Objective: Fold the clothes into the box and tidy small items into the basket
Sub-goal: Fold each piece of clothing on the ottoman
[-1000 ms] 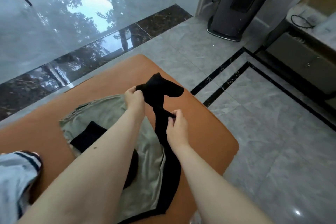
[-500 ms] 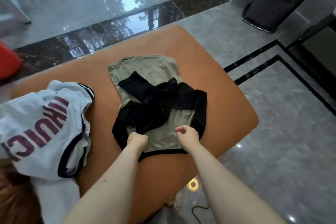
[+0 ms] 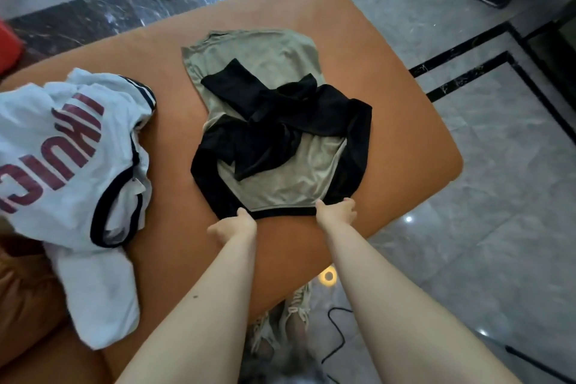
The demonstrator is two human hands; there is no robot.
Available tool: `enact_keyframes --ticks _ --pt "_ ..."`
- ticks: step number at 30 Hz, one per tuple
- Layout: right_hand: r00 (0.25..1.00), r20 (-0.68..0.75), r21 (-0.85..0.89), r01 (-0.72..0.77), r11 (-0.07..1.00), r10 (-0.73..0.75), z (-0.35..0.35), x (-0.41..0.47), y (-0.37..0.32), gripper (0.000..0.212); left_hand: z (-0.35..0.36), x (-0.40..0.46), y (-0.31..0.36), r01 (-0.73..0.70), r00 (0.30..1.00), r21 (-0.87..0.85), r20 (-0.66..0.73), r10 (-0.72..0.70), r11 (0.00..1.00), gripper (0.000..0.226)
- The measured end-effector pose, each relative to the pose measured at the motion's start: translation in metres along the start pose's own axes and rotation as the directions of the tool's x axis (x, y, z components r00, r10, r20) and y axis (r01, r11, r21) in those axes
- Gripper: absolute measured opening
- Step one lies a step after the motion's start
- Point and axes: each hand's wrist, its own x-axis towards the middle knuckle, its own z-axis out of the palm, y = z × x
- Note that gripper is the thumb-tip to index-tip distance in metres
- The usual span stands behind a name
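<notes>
Hands at the near hem of the olive shirt (image 3: 274, 174), ready to fold it on the orange ottoman (image 3: 405, 140).
Lift both corners evenly, keeping the black sleeves tucked inside. Left hand (image 3: 233, 224) and right hand (image 3: 338, 212) each pinch the black hem; the white jersey (image 3: 68, 146) lies left of the shirt.

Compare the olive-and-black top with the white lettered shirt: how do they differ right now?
The olive-and-black top lies spread flat with its black sleeves folded across the front; the white lettered shirt sits crumpled in a heap. The left hand and right hand grip the top's near hem; nothing touches the shirt. The top is plain, the shirt carries red letters. Both rest on the orange cushion, unfolded.
</notes>
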Motion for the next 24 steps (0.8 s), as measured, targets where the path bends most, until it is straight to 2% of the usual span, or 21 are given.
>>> enact_keyframes --ticks 3,5,8,10,14,20,24 --pt "0.993 -0.023 0.166 -0.107 0.980 0.112 0.005 0.004 0.004 0.066 0.003 0.001 -0.006 -0.037 0.998 0.026 -0.046 0.038 0.999 0.058" --pt "0.986 0.010 0.264 -0.162 0.951 0.165 0.006 0.006 0.003 0.057 0.005 0.002 -0.006 -0.076 0.995 0.134 -0.054 0.084 0.988 0.045" --pt "0.994 0.027 0.203 -0.113 0.973 0.110 0.008 0.006 0.004 0.048 0.005 0.001 -0.004 -0.175 0.978 0.400 -0.037 0.207 0.900 0.039" --pt "0.999 0.015 0.175 -0.045 0.984 0.043 0.009 0.001 0.003 0.043 0.005 -0.006 0.000 -0.213 0.970 0.442 -0.009 0.242 0.871 0.042" --pt "0.999 -0.006 0.202 0.036 0.979 -0.035 0.009 -0.009 -0.016 0.039 0.009 -0.026 0.024 -0.219 0.973 0.322 0.006 0.229 0.921 0.046" --pt "0.989 -0.025 0.231 0.150 0.961 -0.149 -0.004 -0.015 -0.074 0.041 0.013 -0.055 0.080 -0.386 0.919 0.182 -0.007 0.393 0.905 0.047" --pt "0.971 -0.042 0.276 0.238 0.931 -0.236 -0.013 -0.008 -0.136 0.025 0.027 -0.068 0.128 -0.480 0.875 0.114 -0.008 0.484 0.870 0.041"
